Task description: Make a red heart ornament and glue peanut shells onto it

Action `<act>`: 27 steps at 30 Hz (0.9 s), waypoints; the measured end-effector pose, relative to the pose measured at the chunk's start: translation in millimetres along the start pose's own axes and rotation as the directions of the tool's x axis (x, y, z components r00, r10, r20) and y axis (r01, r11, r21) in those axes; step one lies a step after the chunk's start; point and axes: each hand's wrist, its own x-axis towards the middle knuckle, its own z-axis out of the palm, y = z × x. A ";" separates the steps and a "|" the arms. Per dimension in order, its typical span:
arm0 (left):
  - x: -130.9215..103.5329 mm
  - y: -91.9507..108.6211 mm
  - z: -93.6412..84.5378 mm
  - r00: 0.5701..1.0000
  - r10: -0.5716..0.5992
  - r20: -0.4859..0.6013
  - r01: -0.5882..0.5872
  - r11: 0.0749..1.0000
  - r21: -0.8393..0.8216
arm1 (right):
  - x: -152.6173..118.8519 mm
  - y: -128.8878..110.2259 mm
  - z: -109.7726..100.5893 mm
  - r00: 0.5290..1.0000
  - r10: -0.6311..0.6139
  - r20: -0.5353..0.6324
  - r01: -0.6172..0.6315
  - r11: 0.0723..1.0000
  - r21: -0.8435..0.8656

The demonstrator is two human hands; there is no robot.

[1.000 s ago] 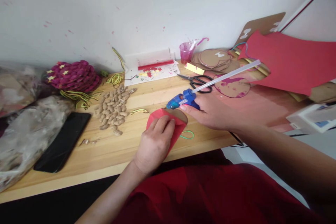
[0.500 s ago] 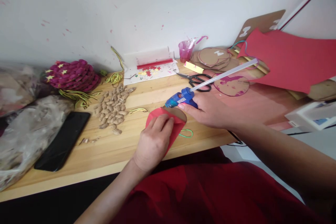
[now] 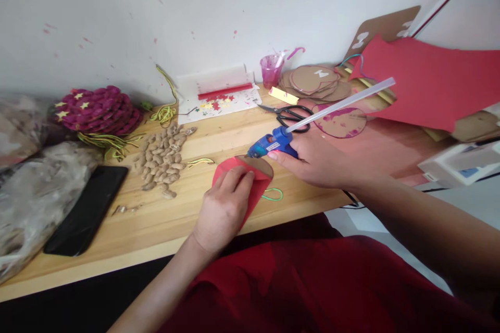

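My right hand (image 3: 314, 158) is wrapped around a blue glue gun (image 3: 273, 143), with a long clear glue stick (image 3: 344, 101) sticking out of its back. The nozzle points left and down at the edge of a rounded cardboard piece (image 3: 261, 165); whether it touches is too small to tell. My left hand (image 3: 224, 205) grips red paper (image 3: 255, 195), which is folded over the cardboard, its fingers closed on top. A green cord loop (image 3: 274, 195) lies just right of the red paper. Short yellow-and-black cords (image 3: 201, 162) lie to its left.
Peanuts (image 3: 162, 158) are spread at centre left, near a black phone (image 3: 86, 210) and a plastic bag (image 3: 42, 203). Behind are black scissors (image 3: 295, 116), a purple-stained cup (image 3: 271, 72) and stacked cardboard discs (image 3: 312, 80). Large red paper (image 3: 425, 83) lies at right; purple star-dotted pieces (image 3: 103, 112) at left.
The glue gun has shifted slightly right along the cardboard's edge relative to the paper, its stick swinging a little outward. The whole view has drifted slightly. Both hands keep their grips.
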 end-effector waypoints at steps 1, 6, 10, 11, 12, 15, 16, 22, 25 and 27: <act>-0.1 -0.2 0.3 1.000 0.001 -0.001 -0.001 1.000 -0.004 | -0.5 0.6 -0.1 1.000 0.006 -0.005 -0.006 1.000 -0.002; -0.8 -0.7 1.5 1.000 -0.006 0.002 0.006 1.000 -0.003 | -3.1 2.7 -1.0 1.000 -0.005 -0.006 0.005 1.000 0.021; -1.1 0.0 1.1 1.000 -0.019 0.002 0.019 1.000 0.003 | -5.0 3.6 -1.8 1.000 0.008 0.001 -0.008 1.000 0.028; -1.2 0.2 0.9 1.000 -0.022 0.001 0.022 1.000 0.005 | -5.2 3.6 -1.9 1.000 0.007 0.000 -0.007 1.000 0.031; -1.1 0.4 0.7 1.000 -0.024 -0.001 0.024 1.000 0.008 | -5.2 3.4 -2.0 1.000 0.000 -0.002 0.000 0.999 0.037; -0.7 0.7 0.3 1.000 -0.023 -0.006 0.023 1.000 0.017 | -4.2 1.9 -1.4 0.999 -0.033 -0.012 0.034 0.998 0.055; -0.6 0.8 0.2 1.000 -0.022 -0.009 0.022 1.000 0.019 | -3.8 1.3 -1.1 0.999 -0.042 -0.017 0.043 0.997 0.057; -0.3 1.0 1.2 1.000 -0.017 -0.023 0.017 1.000 0.026 | -3.4 1.7 -0.8 1.000 -0.017 -0.017 0.017 1.000 0.016; -0.6 0.8 1.4 1.000 -0.021 -0.017 0.022 0.999 0.027 | -4.9 4.1 -1.9 1.000 -0.009 -0.003 0.009 1.000 0.006; -1.0 0.5 1.4 1.000 -0.024 -0.015 0.024 0.999 0.027 | -6.2 5.4 -2.5 1.000 -0.004 0.005 0.004 1.000 0.002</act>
